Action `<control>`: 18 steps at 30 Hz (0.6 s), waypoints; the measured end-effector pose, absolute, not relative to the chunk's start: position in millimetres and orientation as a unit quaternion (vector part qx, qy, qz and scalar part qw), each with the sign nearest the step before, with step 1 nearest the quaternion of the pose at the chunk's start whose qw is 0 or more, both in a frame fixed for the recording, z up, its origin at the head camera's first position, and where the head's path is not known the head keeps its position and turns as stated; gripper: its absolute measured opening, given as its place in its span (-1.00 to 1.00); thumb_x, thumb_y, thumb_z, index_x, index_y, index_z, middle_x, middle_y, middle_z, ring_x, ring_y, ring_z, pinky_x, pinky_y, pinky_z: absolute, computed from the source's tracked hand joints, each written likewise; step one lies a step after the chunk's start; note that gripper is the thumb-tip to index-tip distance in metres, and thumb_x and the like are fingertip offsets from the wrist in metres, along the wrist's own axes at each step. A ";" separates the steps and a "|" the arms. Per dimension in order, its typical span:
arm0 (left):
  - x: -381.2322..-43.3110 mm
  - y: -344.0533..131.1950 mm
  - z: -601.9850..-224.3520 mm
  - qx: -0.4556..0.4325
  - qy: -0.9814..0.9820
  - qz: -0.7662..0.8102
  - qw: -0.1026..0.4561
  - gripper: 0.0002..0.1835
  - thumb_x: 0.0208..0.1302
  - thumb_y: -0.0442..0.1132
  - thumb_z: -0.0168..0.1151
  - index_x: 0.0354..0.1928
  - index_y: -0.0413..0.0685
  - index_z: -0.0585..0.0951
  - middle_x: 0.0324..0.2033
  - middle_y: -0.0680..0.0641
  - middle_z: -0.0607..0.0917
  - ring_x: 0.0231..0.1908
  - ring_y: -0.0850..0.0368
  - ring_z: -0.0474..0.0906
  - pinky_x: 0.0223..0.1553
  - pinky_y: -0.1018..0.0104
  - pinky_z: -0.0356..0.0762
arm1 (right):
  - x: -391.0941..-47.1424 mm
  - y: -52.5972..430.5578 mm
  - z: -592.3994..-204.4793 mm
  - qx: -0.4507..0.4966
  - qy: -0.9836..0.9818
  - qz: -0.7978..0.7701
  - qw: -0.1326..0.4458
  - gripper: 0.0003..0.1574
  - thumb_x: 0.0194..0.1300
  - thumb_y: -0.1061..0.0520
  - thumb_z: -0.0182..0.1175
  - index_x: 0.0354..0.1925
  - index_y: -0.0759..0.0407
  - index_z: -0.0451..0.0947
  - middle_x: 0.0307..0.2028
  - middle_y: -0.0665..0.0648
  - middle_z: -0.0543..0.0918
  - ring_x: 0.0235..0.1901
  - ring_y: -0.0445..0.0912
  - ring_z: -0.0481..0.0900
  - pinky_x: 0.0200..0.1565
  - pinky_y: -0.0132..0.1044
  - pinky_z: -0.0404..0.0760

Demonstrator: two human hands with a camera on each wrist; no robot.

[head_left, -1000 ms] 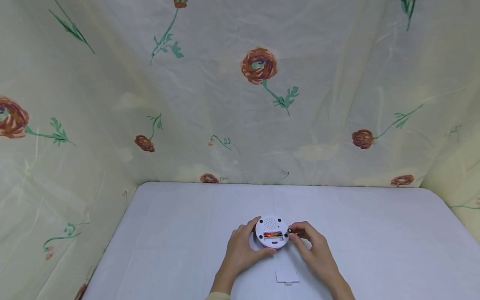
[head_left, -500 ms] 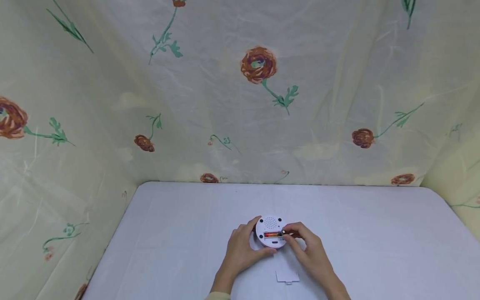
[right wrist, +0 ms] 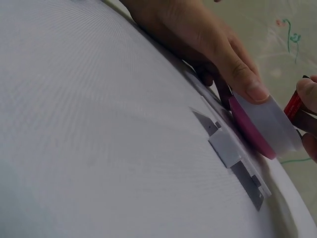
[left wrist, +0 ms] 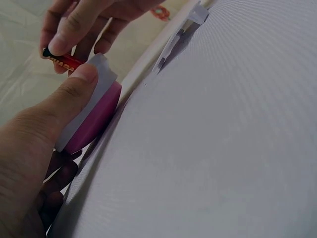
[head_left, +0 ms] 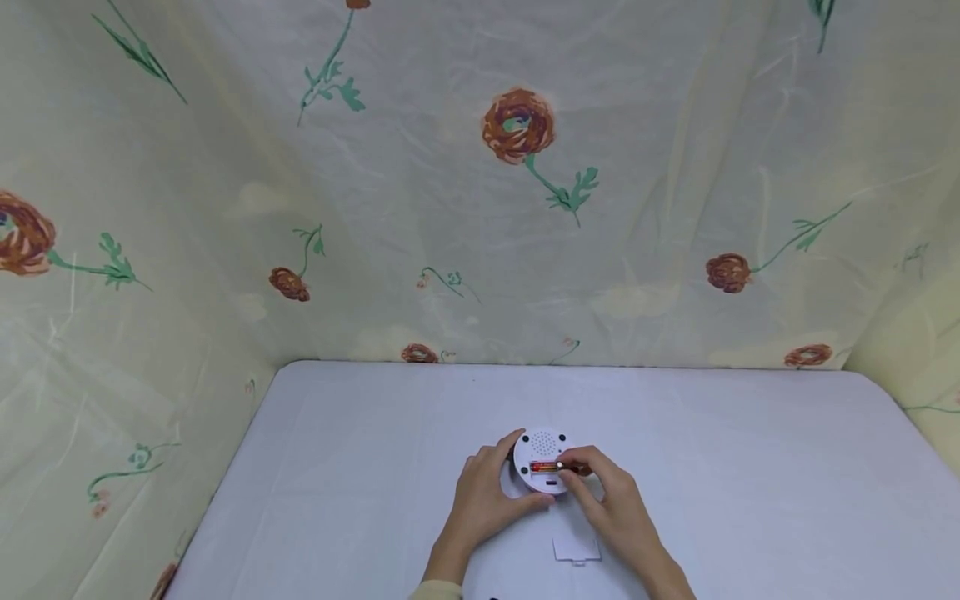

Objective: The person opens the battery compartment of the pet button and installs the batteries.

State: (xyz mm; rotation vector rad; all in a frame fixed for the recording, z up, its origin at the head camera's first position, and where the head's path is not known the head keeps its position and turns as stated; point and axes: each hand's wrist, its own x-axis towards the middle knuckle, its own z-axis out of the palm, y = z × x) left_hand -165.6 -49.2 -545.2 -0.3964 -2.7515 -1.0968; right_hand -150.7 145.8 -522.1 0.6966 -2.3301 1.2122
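Surface: a white table (head_left: 352, 475) is seen, its far corners rounded, faint creases spread across its top; a fine ribbed texture is shown up close in both wrist views.
Room: the far side and both flanks are closed off by a pale cream sheet (head_left: 420, 200), wrinkled and slightly shiny, printed with rust-brown flowers and green stems; the table's far edge is met by it.
Round device: a white disc-shaped device (head_left: 543, 442) with a pink lower part is held at the middle of the table, its face with speaker holes and dark feet turned up.
Battery slot: a red battery (head_left: 543, 467) is seen lying in the uncovered slot.
Left hand: the device is gripped by the left hand (head_left: 489, 492), thumb on the near rim, fingers round the far left side; a pale sleeve (head_left: 437, 590) is shown at the wrist.
Right hand: a second battery (left wrist: 62, 60), red with a black end, is pinched tilted by the right hand (head_left: 609, 493) at the slot's right end; its far portion is hidden.
Cover: a small white cover (head_left: 577, 551) is left on the table, on the near side of the device and apart from it, its tab pointed toward the person.
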 end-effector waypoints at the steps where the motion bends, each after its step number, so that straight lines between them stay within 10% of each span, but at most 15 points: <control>1: -165.6 -49.3 -545.3 -0.133 -0.918 -0.365 0.077 0.02 -0.25 0.42 0.37 0.35 0.33 0.29 0.07 0.12 0.61 -0.05 0.20 0.47 -0.07 0.28 0.38 | -150.6 145.4 -522.3 0.252 -0.838 0.435 0.213 -0.68 0.14 0.31 0.29 -0.11 0.08 0.55 -0.22 -0.04 0.65 -0.23 -0.30 0.53 -0.11 -0.53 0.45; 18: -165.0 -48.5 -544.0 -0.124 -0.922 -0.362 0.060 0.02 -0.25 0.48 0.31 0.36 0.41 0.25 0.08 0.14 0.60 -0.02 0.23 0.46 -0.05 0.28 0.37 | -148.0 137.5 -523.9 0.248 -0.860 0.381 0.230 -0.66 0.14 0.24 0.32 -0.09 0.02 0.54 -0.19 -0.12 0.63 -0.18 -0.26 0.50 -0.06 -0.41 0.36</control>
